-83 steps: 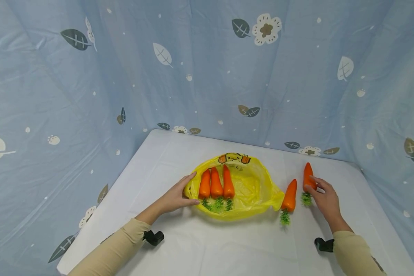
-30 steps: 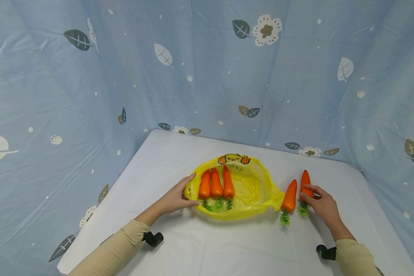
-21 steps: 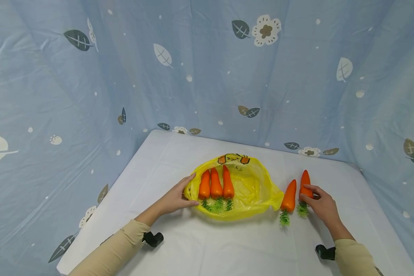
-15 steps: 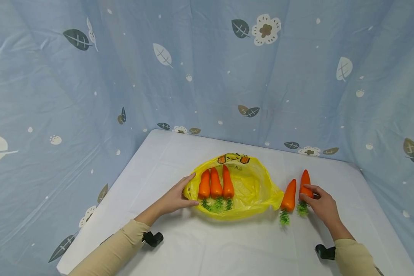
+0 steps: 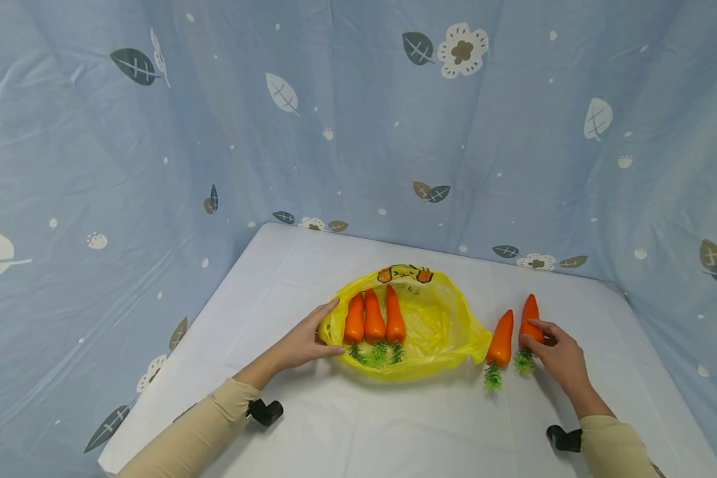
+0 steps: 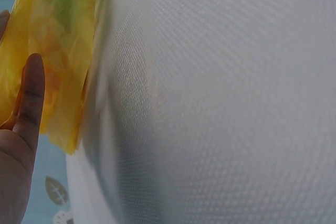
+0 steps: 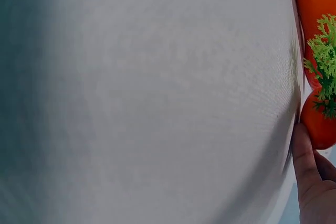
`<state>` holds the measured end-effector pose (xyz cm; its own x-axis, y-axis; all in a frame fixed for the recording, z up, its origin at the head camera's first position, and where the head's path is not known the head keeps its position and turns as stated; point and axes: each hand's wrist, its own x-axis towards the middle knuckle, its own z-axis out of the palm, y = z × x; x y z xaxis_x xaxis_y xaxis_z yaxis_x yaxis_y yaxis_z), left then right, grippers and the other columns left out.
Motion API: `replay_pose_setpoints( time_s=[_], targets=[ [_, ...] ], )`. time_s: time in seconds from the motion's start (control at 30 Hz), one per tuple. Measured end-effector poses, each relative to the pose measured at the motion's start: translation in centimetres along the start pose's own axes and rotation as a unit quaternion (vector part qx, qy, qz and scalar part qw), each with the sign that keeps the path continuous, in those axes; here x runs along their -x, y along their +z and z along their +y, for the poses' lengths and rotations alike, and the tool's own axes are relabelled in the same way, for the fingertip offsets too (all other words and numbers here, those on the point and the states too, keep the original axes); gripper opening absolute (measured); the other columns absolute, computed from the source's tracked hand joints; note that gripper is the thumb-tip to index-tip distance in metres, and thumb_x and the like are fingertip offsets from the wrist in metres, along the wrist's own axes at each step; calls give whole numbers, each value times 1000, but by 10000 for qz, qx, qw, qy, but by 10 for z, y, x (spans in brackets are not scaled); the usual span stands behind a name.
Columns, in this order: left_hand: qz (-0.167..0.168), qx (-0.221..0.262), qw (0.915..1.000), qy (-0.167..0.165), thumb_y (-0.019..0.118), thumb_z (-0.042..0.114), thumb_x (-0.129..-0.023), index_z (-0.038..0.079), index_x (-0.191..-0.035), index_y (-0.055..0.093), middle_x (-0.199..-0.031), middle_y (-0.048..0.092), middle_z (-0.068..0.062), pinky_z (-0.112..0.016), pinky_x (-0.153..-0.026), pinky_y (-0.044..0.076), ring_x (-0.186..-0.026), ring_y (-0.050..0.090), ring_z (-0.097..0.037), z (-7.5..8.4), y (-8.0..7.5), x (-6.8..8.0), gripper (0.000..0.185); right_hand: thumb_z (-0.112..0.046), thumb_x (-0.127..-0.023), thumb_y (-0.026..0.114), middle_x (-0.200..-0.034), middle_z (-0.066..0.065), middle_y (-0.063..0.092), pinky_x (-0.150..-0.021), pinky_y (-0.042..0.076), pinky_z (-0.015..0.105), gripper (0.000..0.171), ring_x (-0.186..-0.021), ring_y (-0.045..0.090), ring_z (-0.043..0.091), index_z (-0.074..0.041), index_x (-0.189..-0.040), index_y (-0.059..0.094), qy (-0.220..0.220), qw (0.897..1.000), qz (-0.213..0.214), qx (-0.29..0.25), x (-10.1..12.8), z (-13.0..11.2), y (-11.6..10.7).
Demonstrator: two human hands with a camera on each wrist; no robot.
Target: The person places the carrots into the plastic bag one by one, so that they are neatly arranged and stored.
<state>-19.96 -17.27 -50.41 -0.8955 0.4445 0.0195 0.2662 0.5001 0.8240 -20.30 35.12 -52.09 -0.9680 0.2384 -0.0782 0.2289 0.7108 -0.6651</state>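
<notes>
A yellow plastic bag lies on its side in the middle of the table, mouth toward the person. Inside, three toy carrots with leafy green tops stand in a row at its left. My left hand grips the bag's left end, thumb along the near side and fingers at the far side; in the left wrist view the thumb lies against the plastic. My right hand pinches another toy carrot between thumb and fingers. Just left of it lies one more toy carrot, close to the bag's right end.
The white-covered table has its far edge right against a blue patterned curtain. Another stretch of curtain runs along the left. Black wrist devices sit under both forearms.
Since the oldest frame, my right hand has brought its carrot left and nearer the person, beside the other loose one. During the last second both hands stay almost still.
</notes>
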Motion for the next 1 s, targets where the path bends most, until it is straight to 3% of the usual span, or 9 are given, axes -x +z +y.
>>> replay_pose_setpoints(
  time_s=[0.07, 0.17, 0.3, 0.57, 1.0],
  targets=[
    [2, 18, 10000, 9, 83, 30, -87, 12, -164, 21, -166, 24, -15, -58, -119, 26, -150, 27, -37, 0, 0, 0, 101, -39, -100, 65, -143, 34, 47, -96, 54, 52, 64, -123, 50, 48, 1, -147, 49, 21, 10000, 42, -52, 0, 0, 0],
    [-2, 25, 10000, 12, 83, 30, -86, 12, -164, 21, -166, 24, -15, -58, -119, 26, -150, 27, -37, 1, -1, 0, 101, -39, -100, 65, -142, 32, 49, -84, 59, 33, 63, -122, 52, 46, 0, -147, 49, 50, 9998, 129, -121, 0, 3, 2],
    [-3, -1, 10000, 26, 83, 30, -86, 12, -164, 21, -166, 25, -15, -57, -119, 26, -150, 27, -36, 1, -1, 0, 101, -39, -100, 64, -142, 31, 50, -67, 51, 12, 63, -123, 51, 44, -1, -148, 49, 60, 9996, 186, -192, 1, 6, 3],
    [1, 18, 10000, 29, 84, 29, -86, 10, -163, 22, -165, 26, -16, -57, -119, 26, -150, 28, -37, 2, -2, 1, 101, -36, -102, 61, -141, 31, 49, -62, 42, 5, 62, -119, 52, 44, -1, -150, 46, 58, 9983, 249, -528, 3, 3, 4],
    [-19, 9, 10000, 58, 84, 31, -86, 11, -164, 21, -166, 24, -16, -57, -119, 26, -150, 27, -37, 0, -1, 1, 102, -37, -102, 61, -143, 28, 50, -65, 39, 5, 60, -123, 50, 42, -4, -150, 47, 88, 9977, 354, -574, 6, -4, 6]
  ],
)
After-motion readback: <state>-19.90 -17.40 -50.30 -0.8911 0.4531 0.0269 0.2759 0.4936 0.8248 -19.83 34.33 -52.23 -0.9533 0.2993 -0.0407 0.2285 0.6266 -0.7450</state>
